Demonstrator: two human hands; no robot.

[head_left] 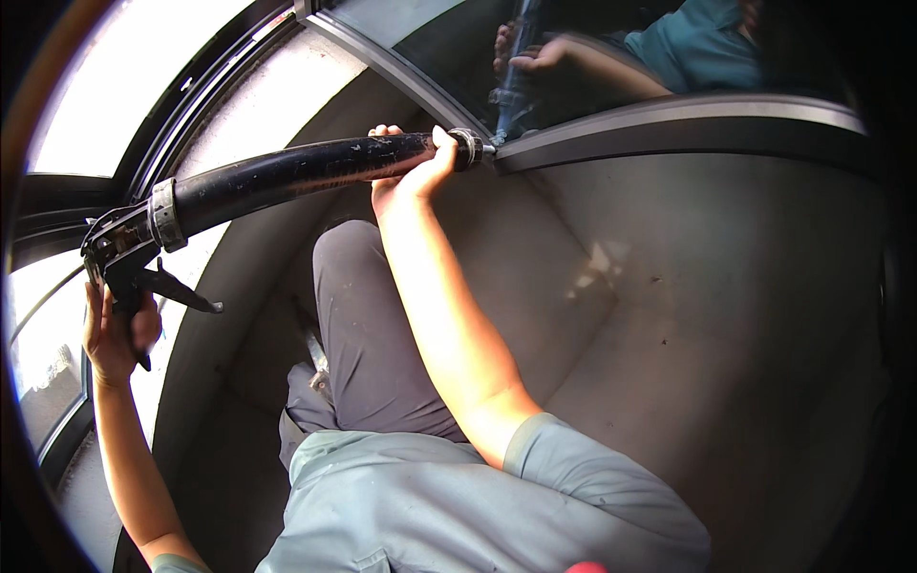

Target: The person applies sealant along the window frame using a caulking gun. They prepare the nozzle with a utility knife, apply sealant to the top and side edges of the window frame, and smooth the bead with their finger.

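Observation:
A long black caulking gun (296, 177) lies across the view, its trigger end at the left and its nozzle end at the right. My left hand (119, 334) is wrapped round its handle, below the trigger lever. Farther along, my right hand (417, 174) supports the barrel from beneath near the front collar, with fingertips and thumb showing on either side. The short nozzle tip (489, 150) is at the lower corner of a grey metal frame (544, 143) around a dark glass pane (592, 57). Whether the tip touches the frame, I cannot tell.
A bright window with a black frame (143, 162) and a pale sill (267, 105) runs along the left. Grey floor (707, 286) spreads out at the right. My bent knee (353, 258) is beneath the barrel. The glass mirrors an arm and the gun.

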